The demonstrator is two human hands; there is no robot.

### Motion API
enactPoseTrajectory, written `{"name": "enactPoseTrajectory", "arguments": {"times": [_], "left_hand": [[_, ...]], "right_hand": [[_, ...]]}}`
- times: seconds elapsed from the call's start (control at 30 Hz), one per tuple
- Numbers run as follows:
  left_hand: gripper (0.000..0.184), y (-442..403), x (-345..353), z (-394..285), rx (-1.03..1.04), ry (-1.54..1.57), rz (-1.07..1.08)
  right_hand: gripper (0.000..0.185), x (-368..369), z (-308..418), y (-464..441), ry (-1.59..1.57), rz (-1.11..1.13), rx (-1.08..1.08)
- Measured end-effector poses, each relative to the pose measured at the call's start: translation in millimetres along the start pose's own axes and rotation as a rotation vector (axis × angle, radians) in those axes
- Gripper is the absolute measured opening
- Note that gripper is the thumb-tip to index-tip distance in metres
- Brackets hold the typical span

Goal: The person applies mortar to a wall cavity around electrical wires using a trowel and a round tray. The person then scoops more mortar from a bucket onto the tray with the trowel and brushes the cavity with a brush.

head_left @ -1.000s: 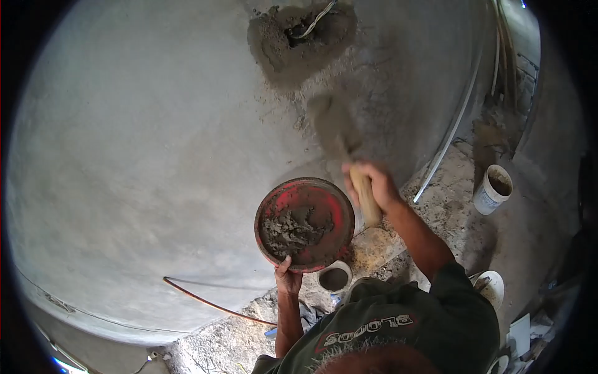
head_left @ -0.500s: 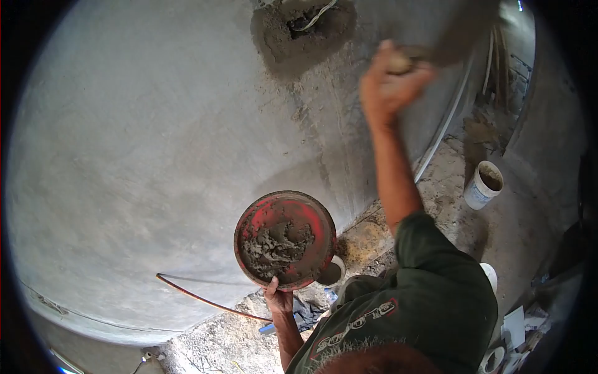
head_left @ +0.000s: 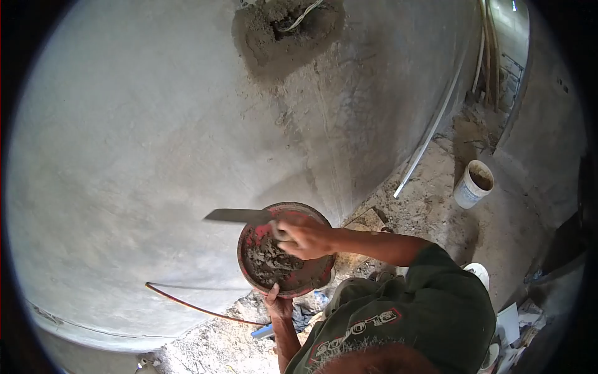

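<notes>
My left hand (head_left: 278, 303) grips the lower rim of a round red pan (head_left: 316, 282), with its thumb over the edge. Wet grey mortar (head_left: 268, 263) lies in a heap inside the pan. Above the pan, my right hand (head_left: 305, 235) is closed round the handle of a trowel (head_left: 237, 215), whose flat blade points left past the pan's rim. The fingers mostly hide the handle. Higher on the grey wall (head_left: 156, 137), a dark wet patch of mortar (head_left: 268, 53) surrounds a hole with twisted white wires (head_left: 302, 17).
A white bucket (head_left: 473, 184) stands on the rubble-strewn floor at the right. A long pale strip (head_left: 430, 137) leans along the wall's base. A thin reddish-brown hose (head_left: 199, 311) curves at the lower left. White debris (head_left: 507, 324) lies at the lower right.
My right hand and the trowel went up and right, then came down and left over the pan. The pan, in my left hand, sits slightly lower in view than a second ago.
</notes>
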State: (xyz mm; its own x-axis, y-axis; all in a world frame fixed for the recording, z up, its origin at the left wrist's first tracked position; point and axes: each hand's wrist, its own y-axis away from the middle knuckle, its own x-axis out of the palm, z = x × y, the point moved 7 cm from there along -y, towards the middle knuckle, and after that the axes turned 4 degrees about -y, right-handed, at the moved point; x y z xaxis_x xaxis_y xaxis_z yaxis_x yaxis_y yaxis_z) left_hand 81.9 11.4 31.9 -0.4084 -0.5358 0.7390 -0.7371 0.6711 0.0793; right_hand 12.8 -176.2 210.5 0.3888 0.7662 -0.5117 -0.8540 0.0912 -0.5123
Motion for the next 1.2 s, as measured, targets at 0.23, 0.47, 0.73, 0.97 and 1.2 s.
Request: {"name": "enactPoseTrajectory", "arguments": {"times": [0.23,0.47,0.73,0.97,1.2], "left_hand": [[0.068,-25,28,46,-0.078,-0.040,0.024],[0.069,-81,118,122,-0.158,-0.105,0.105],[0.066,-132,223,242,-0.302,-0.083,0.151],[0.067,-153,296,301,-0.331,-0.118,0.175],[0.067,-183,307,310,-0.350,-0.407,0.108]], "right_hand": [[0.031,-125,-68,119,0.020,-0.041,0.414],[0.033,-255,-149,222,-0.269,0.319,1.050],[0.038,-357,-239,264,-0.592,0.392,1.250],[0.030,-383,-245,217,-0.417,0.310,0.880],[0.035,-442,-223,193,0.594,0.109,0.327]]}}
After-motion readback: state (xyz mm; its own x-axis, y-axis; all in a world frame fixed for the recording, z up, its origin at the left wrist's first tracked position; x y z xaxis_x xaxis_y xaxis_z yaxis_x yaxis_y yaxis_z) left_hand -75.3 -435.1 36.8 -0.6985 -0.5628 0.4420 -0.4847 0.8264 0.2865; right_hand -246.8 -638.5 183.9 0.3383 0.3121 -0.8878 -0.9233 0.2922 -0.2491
